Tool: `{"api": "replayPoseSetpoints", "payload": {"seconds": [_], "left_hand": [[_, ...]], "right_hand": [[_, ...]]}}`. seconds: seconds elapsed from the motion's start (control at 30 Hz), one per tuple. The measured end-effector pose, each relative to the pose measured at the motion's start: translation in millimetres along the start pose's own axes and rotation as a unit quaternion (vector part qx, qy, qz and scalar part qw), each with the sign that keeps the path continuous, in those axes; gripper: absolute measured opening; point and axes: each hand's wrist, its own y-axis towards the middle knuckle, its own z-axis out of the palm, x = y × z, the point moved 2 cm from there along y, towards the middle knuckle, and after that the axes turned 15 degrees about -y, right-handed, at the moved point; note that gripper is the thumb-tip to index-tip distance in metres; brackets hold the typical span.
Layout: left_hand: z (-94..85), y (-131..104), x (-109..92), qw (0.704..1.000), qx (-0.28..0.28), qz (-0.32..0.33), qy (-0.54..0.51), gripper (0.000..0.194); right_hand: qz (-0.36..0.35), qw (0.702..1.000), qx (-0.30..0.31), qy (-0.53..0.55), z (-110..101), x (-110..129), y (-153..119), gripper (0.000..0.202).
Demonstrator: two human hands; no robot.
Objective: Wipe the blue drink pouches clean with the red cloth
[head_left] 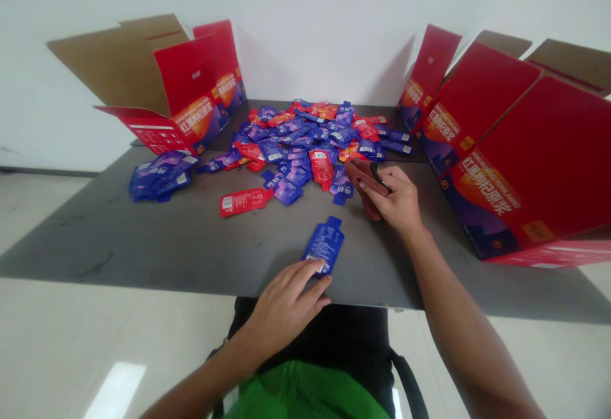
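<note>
Near the table's front edge, a blue spout pouch [325, 247] lies with its printed back up and its neck pointing away from me. The fingers of my left hand [293, 304] hold its lower end against the table, fingertips on top. My right hand [396, 199] is closed round a folded brownish-red cloth [363, 183], with a dark band or loop showing by the fingers. The cloth is just right of a blue pouch [342, 183] at the front of the pile. A red pouch [245, 202] lies flat on its own, left of the middle.
A loose heap of blue and red pouches [305, 132] covers the table's back middle. A stack of blue pouches [162, 174] lies at left. Open red cartons stand on both sides, one at left [191, 88] and a larger one at right [496, 158]. A white wall [324, 30] rises behind.
</note>
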Motion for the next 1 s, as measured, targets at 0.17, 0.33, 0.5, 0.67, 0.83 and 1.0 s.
{"api": "replayPoseSetpoints", "payload": {"seconds": [0.17,0.33,0.5,0.67,0.83,1.0], "left_hand": [[-2.2,-7,3,0.999,-0.028,0.019,-0.038,0.029],[2.5,-13,1,0.999,-0.019,0.012,-0.030,0.025],[3.6,-11,-1,0.999,-0.011,0.024,-0.032,0.028],[1.7,-8,-1,0.998,-0.033,0.034,-0.040,0.026],[2.3,-10,1,0.997,-0.050,0.049,-0.044,0.023],[0.7,-9,0,0.996,-0.053,0.045,-0.063,0.024]], "right_hand": [[-0.041,0.999,-0.007,0.014,-22,53,-16,0.016],[-0.227,0.954,0.192,0.026,-19,121,-71,0.031],[-0.201,0.956,0.208,-0.043,8,92,-63,0.031],[-0.164,0.965,0.167,-0.120,-5,79,-37,0.031],[-0.244,0.944,0.221,-0.032,-13,113,-71,0.034],[-0.178,0.961,0.196,-0.079,-1,90,-53,0.031]]}}
